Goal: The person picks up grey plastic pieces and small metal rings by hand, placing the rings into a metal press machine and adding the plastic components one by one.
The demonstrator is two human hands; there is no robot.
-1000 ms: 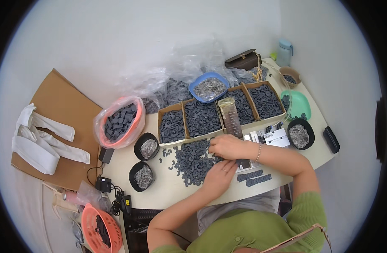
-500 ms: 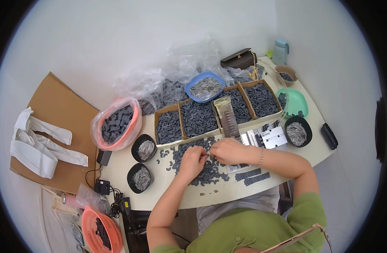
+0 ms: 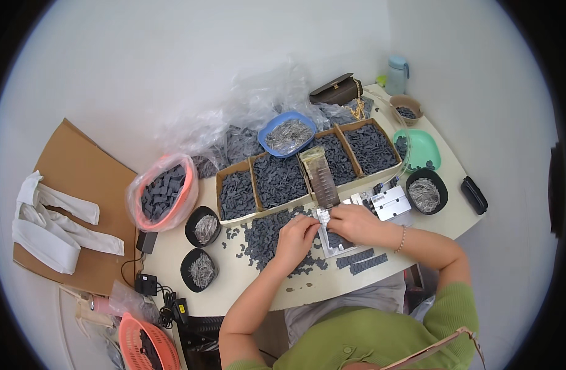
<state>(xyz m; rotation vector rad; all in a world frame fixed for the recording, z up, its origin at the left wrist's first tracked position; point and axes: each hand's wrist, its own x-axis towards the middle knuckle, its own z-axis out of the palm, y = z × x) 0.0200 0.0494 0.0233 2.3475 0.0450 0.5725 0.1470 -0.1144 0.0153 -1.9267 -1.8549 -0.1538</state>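
My left hand (image 3: 295, 240) is at the left edge of a silver metal jig (image 3: 328, 246), its fingertips pinched together. Whatever lies in that pinch is too small to make out. My right hand (image 3: 355, 224) bends over the same jig with fingers closed and pointing down; its fingertips are partly hidden. Dark grey small plastic parts fill part of the jig below it. Left of the jig spreads a loose heap of the same parts (image 3: 264, 234). Linked grey strips (image 3: 368, 264) lie at its near right side. Behind my right hand stands a clear ridged holder (image 3: 321, 179).
Divided cardboard trays (image 3: 236, 217) of grey parts stand behind. Black bowls (image 3: 200, 271) of metal pins sit left, another bowl (image 3: 427, 192) right. A blue tray (image 3: 265, 137), green tray (image 3: 432, 148), metal block fixture (image 3: 391, 203), pink basin (image 3: 189, 179) and black case (image 3: 474, 196) surround the work area.
Both hands have moved from the heap of grey parts rightward to the metal jig. The whole view has shifted slightly, too.
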